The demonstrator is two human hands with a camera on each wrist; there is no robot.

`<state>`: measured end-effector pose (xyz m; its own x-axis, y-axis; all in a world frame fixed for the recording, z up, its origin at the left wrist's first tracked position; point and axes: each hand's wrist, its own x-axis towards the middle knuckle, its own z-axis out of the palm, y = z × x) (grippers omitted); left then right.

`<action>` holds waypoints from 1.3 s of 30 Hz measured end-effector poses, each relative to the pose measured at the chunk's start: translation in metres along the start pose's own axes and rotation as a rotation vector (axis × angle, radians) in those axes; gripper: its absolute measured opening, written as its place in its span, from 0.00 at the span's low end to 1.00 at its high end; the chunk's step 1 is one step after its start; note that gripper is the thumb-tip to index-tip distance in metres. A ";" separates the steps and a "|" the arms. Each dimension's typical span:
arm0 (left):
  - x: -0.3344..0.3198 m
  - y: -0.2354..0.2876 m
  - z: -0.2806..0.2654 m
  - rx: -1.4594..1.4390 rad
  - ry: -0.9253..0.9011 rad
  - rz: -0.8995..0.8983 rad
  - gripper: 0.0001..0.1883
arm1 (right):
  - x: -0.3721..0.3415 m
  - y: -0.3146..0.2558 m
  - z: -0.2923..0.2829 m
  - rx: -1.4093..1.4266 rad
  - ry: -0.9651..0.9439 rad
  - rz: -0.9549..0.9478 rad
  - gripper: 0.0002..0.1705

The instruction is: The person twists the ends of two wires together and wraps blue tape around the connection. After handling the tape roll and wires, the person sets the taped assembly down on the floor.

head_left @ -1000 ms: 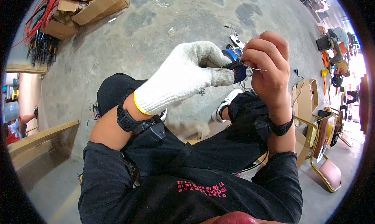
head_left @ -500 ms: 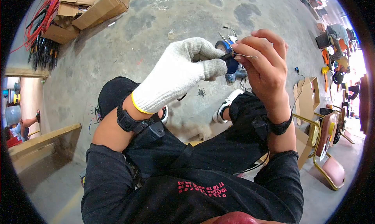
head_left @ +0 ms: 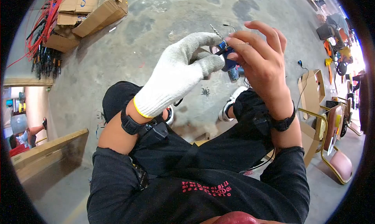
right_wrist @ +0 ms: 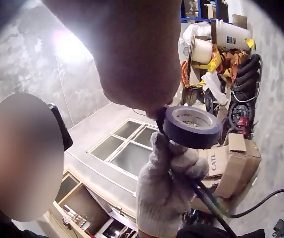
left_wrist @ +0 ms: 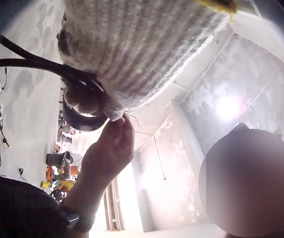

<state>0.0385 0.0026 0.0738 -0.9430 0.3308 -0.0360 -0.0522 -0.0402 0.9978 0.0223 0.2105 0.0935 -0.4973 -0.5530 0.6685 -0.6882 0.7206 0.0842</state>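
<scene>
My left hand point(head_left: 175, 68), in a white knit glove, pinches a black cable point(right_wrist: 209, 201) near its end. A roll of blue tape point(right_wrist: 191, 130) sits by the gloved fingertips. From the cable end stick out thin twisted wires point(head_left: 216, 30), one pointing up and away, another toward the right hand. My bare right hand point(head_left: 262, 56) is at the cable end, thumb and index finger pinching a thin wire, its other fingers raised. In the left wrist view the fingertips of both hands meet beside the tape roll.
Cardboard boxes point(head_left: 88, 13) and a bundle of red and black cables point(head_left: 45, 48) lie at the upper left. A wooden beam point(head_left: 50, 144) is at the left. Folding chairs point(head_left: 340, 165) and an open carton point(head_left: 312, 91) stand at the right. Other people are in the background.
Both hands have moved slightly up and away from the body, with the cable end and tape. One twisted wire now stands out upward, apart from the other.
</scene>
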 end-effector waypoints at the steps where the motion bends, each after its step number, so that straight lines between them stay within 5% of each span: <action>1: 0.000 -0.001 0.001 -0.008 0.004 -0.002 0.22 | 0.000 0.000 0.002 0.001 0.001 -0.001 0.12; 10: -0.001 0.002 0.002 0.166 -0.056 -0.056 0.16 | -0.006 0.003 -0.001 0.036 -0.089 -0.010 0.11; 16: 0.002 -0.004 0.002 0.131 0.071 0.019 0.17 | -0.002 0.008 0.008 0.051 0.088 0.106 0.18; 18: 0.000 0.001 0.001 0.148 0.104 0.008 0.17 | -0.012 0.010 0.015 0.719 0.050 0.718 0.20; 20: -0.001 0.005 0.001 0.130 0.109 -0.013 0.15 | -0.016 0.018 0.019 0.819 -0.010 0.752 0.20; 22: -0.001 -0.001 0.000 0.154 0.122 0.009 0.15 | -0.008 0.014 0.004 1.127 -0.397 1.008 0.21; 28: -0.005 -0.004 0.007 0.190 0.102 0.171 0.14 | -0.013 0.002 0.015 1.398 -0.394 0.996 0.28; 30: -0.005 -0.004 0.009 0.150 0.079 0.080 0.18 | -0.012 0.004 0.013 1.624 -0.400 1.082 0.27; 32: -0.004 -0.011 0.011 0.186 0.133 0.304 0.23 | -0.013 0.005 0.013 1.620 -0.398 1.068 0.27; 37: -0.005 -0.013 0.013 0.216 0.059 0.267 0.27 | -0.012 0.003 0.013 1.468 -0.301 1.094 0.22; 39: -0.003 -0.015 0.016 0.224 0.081 0.205 0.21 | -0.011 0.003 0.011 1.426 -0.261 1.096 0.21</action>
<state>0.0480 0.0175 0.0600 -0.9498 0.2611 0.1724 0.2075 0.1132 0.9717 0.0201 0.2148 0.0785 -0.9500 -0.2726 -0.1520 0.1663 -0.0296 -0.9856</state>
